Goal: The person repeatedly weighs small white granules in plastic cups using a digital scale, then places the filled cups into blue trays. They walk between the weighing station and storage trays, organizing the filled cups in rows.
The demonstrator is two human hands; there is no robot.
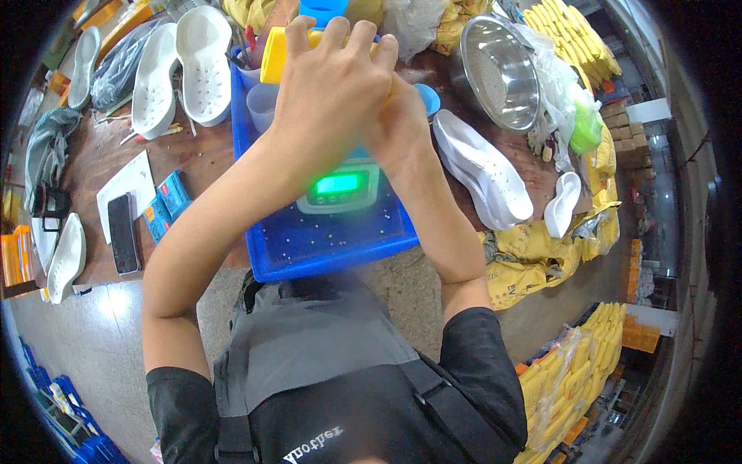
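Observation:
My left hand (332, 89) is raised over a blue tray (336, 271), back of the hand up, its fingers bent down and away. Whatever they close on is hidden. Behind and beside it shows a yellow container (275, 54). Close against it, my right hand (396, 116) is partly covered by the left, and its fingers are out of sight. Below both hands sits a digital scale (338, 185) with a lit green display, inside the tray. A translucent cup (263, 104) and a blue cup (427, 100) stand on either side of the hands.
White shoe soles (203, 69) lie on the table's left, near a phone (124, 233) and small blue boxes (174, 195). To the right are another pair of white soles (483, 170) and a steel bowl (501, 73) of granules. Yellow sacks (572, 371) are stacked beyond the table.

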